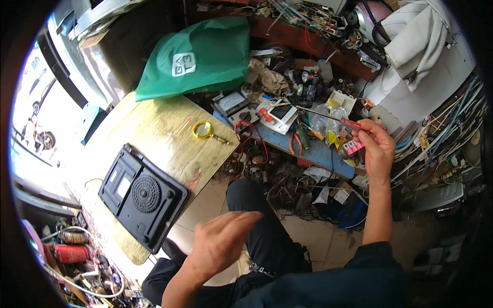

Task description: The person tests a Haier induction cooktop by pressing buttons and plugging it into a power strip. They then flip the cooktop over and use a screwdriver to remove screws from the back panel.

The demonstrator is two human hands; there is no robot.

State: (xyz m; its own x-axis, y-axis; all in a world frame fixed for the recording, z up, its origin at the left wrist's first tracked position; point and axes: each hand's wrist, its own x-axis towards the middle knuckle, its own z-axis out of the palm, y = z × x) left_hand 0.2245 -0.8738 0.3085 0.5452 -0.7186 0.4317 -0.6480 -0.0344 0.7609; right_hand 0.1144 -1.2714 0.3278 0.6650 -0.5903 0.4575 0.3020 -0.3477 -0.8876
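Note:
My right hand (377, 149) is raised on the right, its fingers closed around the red handle of a long screwdriver (351, 123). The thin shaft points left over a cluttered blue bench. A red and white small box (353, 147) shows just under these fingers; whether they touch it I cannot tell. Above my lap, my left hand (221, 241) has its fingers stretched out to the right, slightly blurred, with nothing visible in it. Left of it, a flat black appliance (177, 194) lies underside up on a wooden table (169, 128), its round vent grille facing up.
A yellow magnifying glass (203, 130) lies on the table near a green bag (215, 66). Red-handled pliers (295, 143), a white phone-like device (281, 118) and small parts crowd the blue bench (328, 160). Cable bundles (441, 138) hang at right; scrap fills the lower left.

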